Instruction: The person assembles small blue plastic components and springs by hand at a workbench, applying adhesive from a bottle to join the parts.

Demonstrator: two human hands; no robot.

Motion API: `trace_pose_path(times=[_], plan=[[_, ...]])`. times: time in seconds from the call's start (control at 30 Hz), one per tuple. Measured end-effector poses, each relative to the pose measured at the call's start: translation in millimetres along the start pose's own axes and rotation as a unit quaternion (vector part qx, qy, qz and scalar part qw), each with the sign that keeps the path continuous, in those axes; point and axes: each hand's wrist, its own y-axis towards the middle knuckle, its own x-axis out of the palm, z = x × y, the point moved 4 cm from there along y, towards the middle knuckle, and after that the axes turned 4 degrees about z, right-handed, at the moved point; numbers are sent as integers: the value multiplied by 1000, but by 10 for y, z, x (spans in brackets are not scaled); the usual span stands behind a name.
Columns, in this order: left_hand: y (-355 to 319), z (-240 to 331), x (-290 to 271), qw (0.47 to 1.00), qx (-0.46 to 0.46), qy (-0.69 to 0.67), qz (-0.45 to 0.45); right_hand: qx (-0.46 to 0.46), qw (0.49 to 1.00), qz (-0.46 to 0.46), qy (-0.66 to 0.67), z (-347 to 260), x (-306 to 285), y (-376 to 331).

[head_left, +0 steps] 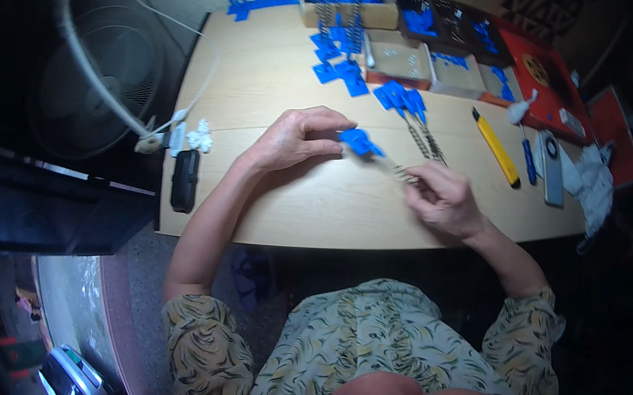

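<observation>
A blue plastic piece (361,142) sits at one end of a thin metal coil spring (402,173), above the middle of the table. My right hand (446,198) is closed in a pinch around the spring's other end. Beside the blue piece, my left hand (299,140) has its thumb and fingers apart; whether the fingertips touch it, I cannot tell. Just beyond my right hand lies a bunch of similar springs (423,141) with blue ends (400,97). More blue-ended pieces (342,61) are gathered farther back, left of the small boxes.
Small open boxes (395,76) with little parts stand at the back, before a dark tray (445,37). A yellow cutter (496,148), a blue screwdriver (529,160) and a grey phone-like device (550,168) lie right. At left are a black case (185,181) and a white cable (202,93).
</observation>
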Motion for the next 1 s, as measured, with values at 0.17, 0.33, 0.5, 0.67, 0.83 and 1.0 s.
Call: trace_pose_path(times=[0.17, 0.33, 0.5, 0.67, 0.83, 1.0], plan=[[235, -438, -731, 961, -166, -98, 200, 53, 988, 140, -39, 367, -372, 130], [727, -1223, -1745, 911, -195, 66, 357, 113, 983, 143, -33, 726, -334, 88], [1068, -2075, -2396, 866, -204, 135, 437, 110, 986, 121, -19, 759, -265, 157], [1441, -2295, -2351, 867, -193, 76, 454, 132, 984, 115, 35, 874, -298, 91], [1075, -2231, -2376, 876, -211, 122, 416, 131, 984, 111, 52, 830, -339, 132], [602, -1057, -1454, 927, -148, -65, 339, 194, 953, 208, 108, 919, -419, -24]])
